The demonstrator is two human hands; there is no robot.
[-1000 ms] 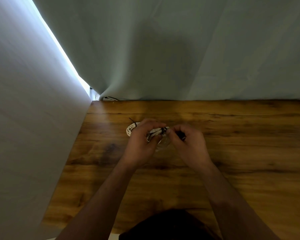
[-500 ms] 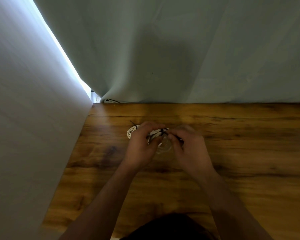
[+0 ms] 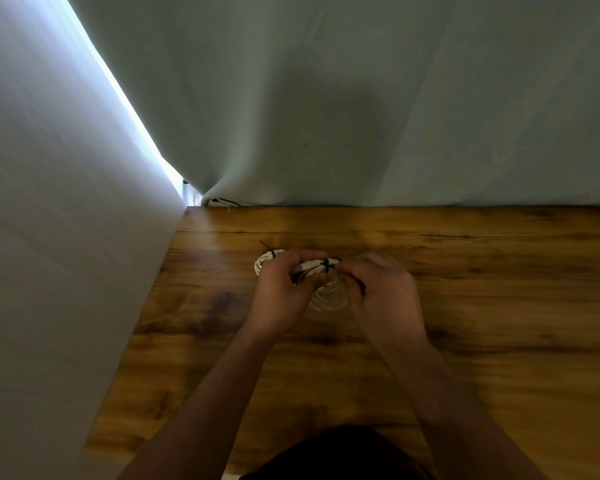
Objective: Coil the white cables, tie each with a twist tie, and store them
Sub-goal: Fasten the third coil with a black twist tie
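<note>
My left hand [image 3: 284, 289] is gripping the coiled white round cable [image 3: 329, 297], with my fingers curling round the bunched loops. I cannot tell whether the coil is touching the brown wood-grain tabletop [image 3: 465, 341]. My right hand [image 3: 383, 294] is pinching the ends of the thin black twist tie [image 3: 326, 266], which wraps the bundle; the hand is blurred, so I am judging that pinch. I am working the tying step on this coil. The next move is calling for tight twists while my left grip is stopping the loops from springing. Behind my left hand, a second white cable coil [image 3: 262, 265] is lying on the tabletop, seemingly tied already. Storing is not yet begun.
</note>
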